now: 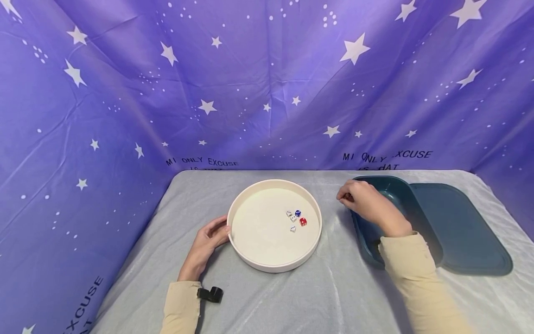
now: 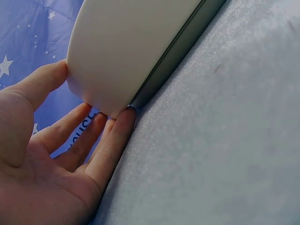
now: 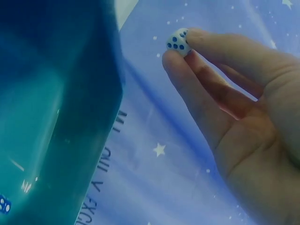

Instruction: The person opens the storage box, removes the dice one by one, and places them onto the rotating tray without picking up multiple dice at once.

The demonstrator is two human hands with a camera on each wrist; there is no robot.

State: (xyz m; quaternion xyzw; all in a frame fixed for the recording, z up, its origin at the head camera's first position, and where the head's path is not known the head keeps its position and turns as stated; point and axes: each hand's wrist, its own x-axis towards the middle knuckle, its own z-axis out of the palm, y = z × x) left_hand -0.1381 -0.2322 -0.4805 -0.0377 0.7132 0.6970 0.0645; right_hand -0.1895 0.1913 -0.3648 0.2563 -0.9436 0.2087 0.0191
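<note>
My left hand [image 1: 207, 244] grips the left side of a round cream tray [image 1: 273, 268]. In the left wrist view its thumb touches the rim and its fingertips meet the lower wall. Inside the tray, toward the right, lie three white dice [image 1: 293, 229], a blue die [image 1: 298, 213] and a red die [image 1: 303, 221]. My right hand [image 1: 367, 199] is over the left edge of a dark teal box [image 1: 399, 188]. Between thumb and fingertip it pinches a white die with blue pips [image 3: 177, 43], seen in the right wrist view. A blue die [image 3: 4, 205] sits inside the box.
A flat teal lid [image 1: 463, 227] lies against the right side of the box. Grey cloth [image 1: 292, 306] covers the table. Purple star-printed fabric [image 1: 267, 83] hangs behind and at the sides. A black strap [image 1: 210, 294] is at the left cuff.
</note>
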